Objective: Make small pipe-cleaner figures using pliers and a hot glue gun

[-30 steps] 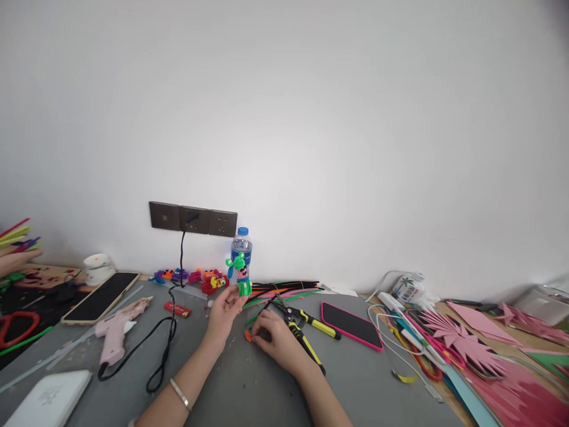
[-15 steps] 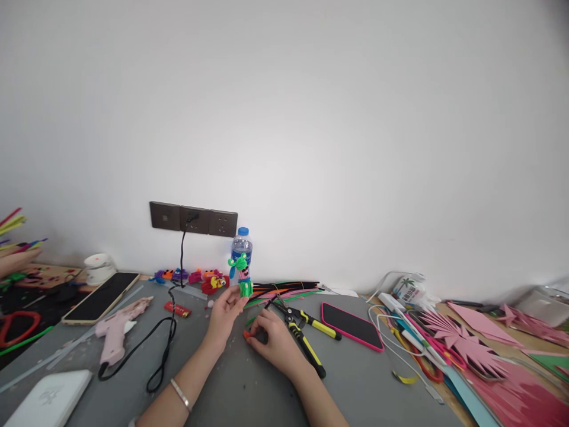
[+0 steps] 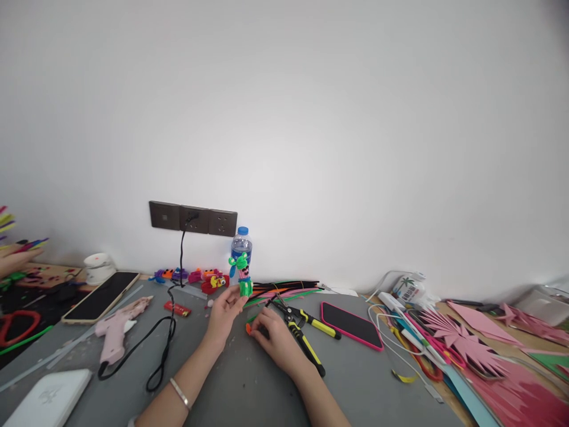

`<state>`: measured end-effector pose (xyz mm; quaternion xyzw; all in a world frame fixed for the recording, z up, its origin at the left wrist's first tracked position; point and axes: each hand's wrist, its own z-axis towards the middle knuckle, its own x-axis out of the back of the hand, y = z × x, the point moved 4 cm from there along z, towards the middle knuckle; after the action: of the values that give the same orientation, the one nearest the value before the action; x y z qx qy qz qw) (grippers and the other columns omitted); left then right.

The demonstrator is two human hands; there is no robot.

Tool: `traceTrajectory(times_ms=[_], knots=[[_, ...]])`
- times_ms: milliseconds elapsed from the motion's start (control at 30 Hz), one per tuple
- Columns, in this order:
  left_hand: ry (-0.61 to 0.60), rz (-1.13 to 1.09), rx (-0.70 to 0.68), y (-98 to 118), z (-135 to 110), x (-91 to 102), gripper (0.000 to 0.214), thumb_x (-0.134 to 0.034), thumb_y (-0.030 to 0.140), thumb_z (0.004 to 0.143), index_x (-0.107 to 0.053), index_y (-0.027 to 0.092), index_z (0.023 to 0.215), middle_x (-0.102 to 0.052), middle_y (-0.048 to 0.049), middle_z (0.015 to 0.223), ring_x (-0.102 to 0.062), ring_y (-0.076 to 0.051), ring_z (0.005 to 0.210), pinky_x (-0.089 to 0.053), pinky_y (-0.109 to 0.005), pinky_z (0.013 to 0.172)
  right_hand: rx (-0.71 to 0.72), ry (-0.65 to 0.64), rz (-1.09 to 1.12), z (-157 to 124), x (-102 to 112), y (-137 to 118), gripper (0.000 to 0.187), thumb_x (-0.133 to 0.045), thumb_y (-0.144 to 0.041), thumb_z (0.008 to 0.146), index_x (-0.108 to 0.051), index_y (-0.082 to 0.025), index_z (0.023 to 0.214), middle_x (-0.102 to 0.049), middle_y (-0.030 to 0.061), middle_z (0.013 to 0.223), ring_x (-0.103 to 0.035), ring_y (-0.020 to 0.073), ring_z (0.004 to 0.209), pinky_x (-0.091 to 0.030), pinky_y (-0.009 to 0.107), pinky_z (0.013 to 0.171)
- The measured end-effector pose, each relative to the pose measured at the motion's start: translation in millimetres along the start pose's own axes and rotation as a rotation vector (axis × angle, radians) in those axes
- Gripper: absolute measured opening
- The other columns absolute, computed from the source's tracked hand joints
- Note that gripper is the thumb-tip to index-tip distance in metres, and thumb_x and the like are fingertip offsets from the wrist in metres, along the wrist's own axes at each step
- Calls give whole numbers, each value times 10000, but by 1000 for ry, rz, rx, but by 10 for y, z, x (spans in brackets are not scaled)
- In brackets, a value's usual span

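Observation:
My left hand [image 3: 223, 312] pinches the base of a small green and pink pipe-cleaner figure [image 3: 242, 274] and holds it upright above the grey table [image 3: 231, 385]. Just to its right, my right hand [image 3: 275, 338] rests on the table with its fingers curled around a small orange piece [image 3: 248, 327]. Yellow-handled pliers [image 3: 304, 335] lie against the right hand's far side. A bundle of coloured pipe cleaners [image 3: 284, 289] lies behind both hands.
A water bottle [image 3: 242, 246] stands by the wall under a socket strip [image 3: 193, 219]. A pink glue gun [image 3: 116, 330], its black cord [image 3: 165, 350] and a phone [image 3: 100, 296] lie left; a pink-cased phone [image 3: 351, 325] and paper cut-outs [image 3: 471, 347] right. Another person's hand [image 3: 13, 260] holds pipe cleaners at far left.
My right hand has shifted the orange piece slightly up the table. The figure in my left hand has hardly moved. The other person's pipe cleaners at far left have moved out of frame.

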<state>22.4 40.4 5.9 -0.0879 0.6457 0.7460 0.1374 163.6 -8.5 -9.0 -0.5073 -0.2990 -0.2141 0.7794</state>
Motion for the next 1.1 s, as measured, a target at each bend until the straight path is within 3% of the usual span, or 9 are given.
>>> traceTrajectory(times_ms=[200,433,700,933,1100], knots=[[-40,31,50,-72,23,31,542,-779,496,633,-729,112,1013,-497,33,536,-415,-121,543,-330,-257,543,24,187,49,8,291,98,136,-494,-172,913,-530,-204,786,-530,20,807,-502,166,744,-405,263,668],[-220,82,107,-176,4,-18,545,-662,609,734,-747,131,980,-491,27,541,-392,-117,532,-296,-247,545,16,393,92,-30,553,103,219,-449,-326,966,-507,-211,789,-532,29,789,-471,165,695,-394,275,633],[-232,74,192,-280,24,-16,521,-662,641,708,-741,135,800,-517,14,532,-413,-122,526,-305,-245,537,74,361,61,-42,511,24,218,-424,-315,976,-498,-220,794,-497,24,790,-460,171,696,-379,278,642],[-199,198,159,-267,29,19,455,-670,599,716,-715,147,702,-531,15,510,-426,-127,512,-305,-243,534,80,308,4,-36,425,-1,164,-449,-251,960,-511,-222,811,-516,32,800,-486,183,727,-385,276,662],[-191,247,156,-279,33,20,457,-689,587,680,-749,144,775,-531,13,496,-444,-146,519,-313,-251,531,82,293,-70,-32,391,-13,145,-461,-214,947,-520,-227,815,-537,33,798,-496,187,715,-386,277,668]])
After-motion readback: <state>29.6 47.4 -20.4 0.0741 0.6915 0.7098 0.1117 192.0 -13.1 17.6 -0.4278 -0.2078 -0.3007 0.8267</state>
